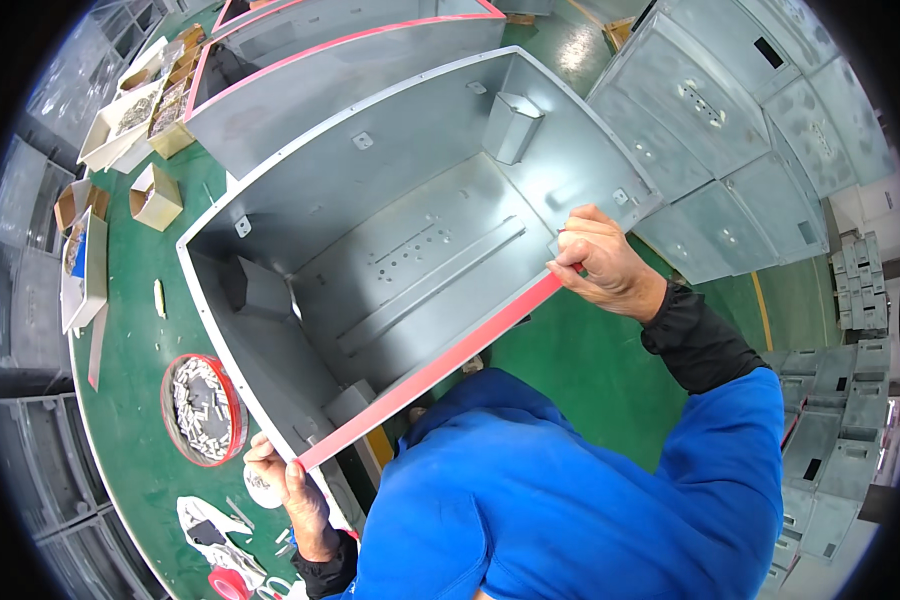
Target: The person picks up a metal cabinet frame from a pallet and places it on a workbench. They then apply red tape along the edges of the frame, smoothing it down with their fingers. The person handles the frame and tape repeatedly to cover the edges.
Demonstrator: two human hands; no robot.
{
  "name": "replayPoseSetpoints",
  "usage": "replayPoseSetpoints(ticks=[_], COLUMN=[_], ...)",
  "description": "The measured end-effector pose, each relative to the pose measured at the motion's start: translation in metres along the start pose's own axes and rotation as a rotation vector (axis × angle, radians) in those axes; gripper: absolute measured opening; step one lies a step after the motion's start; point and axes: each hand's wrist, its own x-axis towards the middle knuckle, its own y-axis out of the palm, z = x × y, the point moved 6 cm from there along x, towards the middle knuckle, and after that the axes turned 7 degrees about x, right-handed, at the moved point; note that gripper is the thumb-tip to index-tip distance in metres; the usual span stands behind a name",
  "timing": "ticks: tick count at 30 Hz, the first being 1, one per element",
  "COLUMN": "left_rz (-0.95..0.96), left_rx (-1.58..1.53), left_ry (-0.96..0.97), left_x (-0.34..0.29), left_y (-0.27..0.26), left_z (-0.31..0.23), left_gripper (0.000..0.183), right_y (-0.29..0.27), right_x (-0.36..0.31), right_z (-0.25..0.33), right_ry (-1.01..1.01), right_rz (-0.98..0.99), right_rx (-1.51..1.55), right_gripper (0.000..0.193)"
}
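An open grey sheet-metal box (410,190) lies tilted in front of me, its inside facing up, with a pale rim on its far and side edges. A flat red tape strip (440,372) runs along its near edge. My right hand (607,265) pinches the strip's right end at the near right corner, fingers curled. At the near left corner, my left hand (295,492) is closed with its thumb on the strip's left end; its other fingertips are at the rim. Part of the left hand's grip is hidden under the corner.
Left of the box, a green table (135,370) bears a round red-rimmed tub (232,410) of small white pieces, a pink tape roll (228,583), and a white cloth (205,520). More red-edged boxes (350,70) stand beyond. Grey cabinets (710,130) are stacked at the right.
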Motion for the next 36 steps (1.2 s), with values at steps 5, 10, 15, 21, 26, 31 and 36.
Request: replayPoseSetpoints(ticks=[5,10,15,21,26,31,36], left_rz=[-0.009,-0.024,-0.051,0.040,-0.247,0.252,0.193], left_rx=[0.077,0.018,0.102,-0.037,0.833,1.328,1.535], left_ry=[-0.004,-0.013,0.047,0.024,0.656,0.758,1.030], left_x=[0.001,-0.001,-0.001,-0.002,-0.034,-0.047,-0.049], left_y=[0.003,-0.004,0.001,0.002,-0.001,0.043,0.069], left_z=[-0.001,-0.001,-0.001,-0.005,-0.039,-0.037,-0.029], left_gripper=[0.049,0.048,0.048,0.046,0.047,0.064,0.071], right_y=[-0.002,0.001,0.000,0.008,0.003,0.003,-0.004], right_x=[-0.002,0.007,0.001,0.006,0.010,0.010,0.018], right_z=[-0.003,-0.002,-0.003,0.005,0.012,0.005,0.014], right_ry=[-0.030,-0.046,-0.059,-0.093,-0.041,-0.020,0.038], right_rz=[-0.019,0.014,0.042,0.004,0.020,0.092,0.143], right_rx=[-0.025,-0.021,-0.069,-0.073,-0.139,-0.247,-0.338], right_gripper=[0.028,0.027,0.026,0.035,0.030,0.020,0.015])
